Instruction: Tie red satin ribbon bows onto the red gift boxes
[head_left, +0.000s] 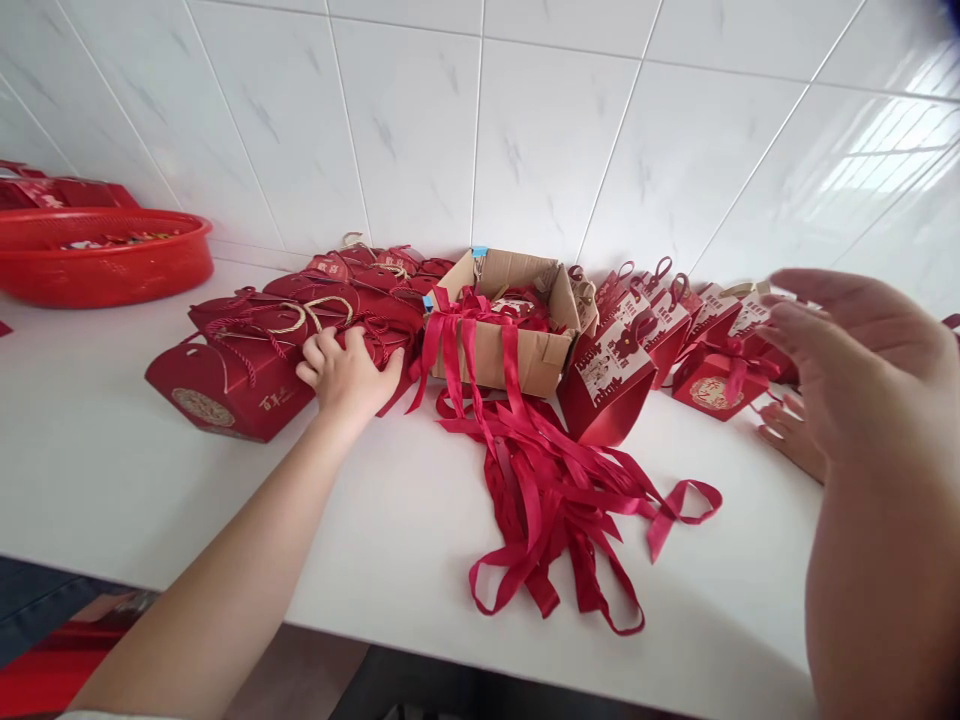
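My left hand reaches across the table with its fingers curled over the top of a red gift box with a dark red cord. Touching that group is another red gift box with a gold round emblem and twisted cord handles. Close to the camera on the right, my right hand is raised with fingers slightly bent and nothing seen in it. Between my hands, red ribbons hang from a cardboard box and spread in a tangle over the white table.
Several red and white gift boxes with loop handles stand right of the cardboard box. Another hand, partly hidden behind mine, is near a bow-tied red box. A red plastic basket holds small items at far left. A tiled wall rises behind.
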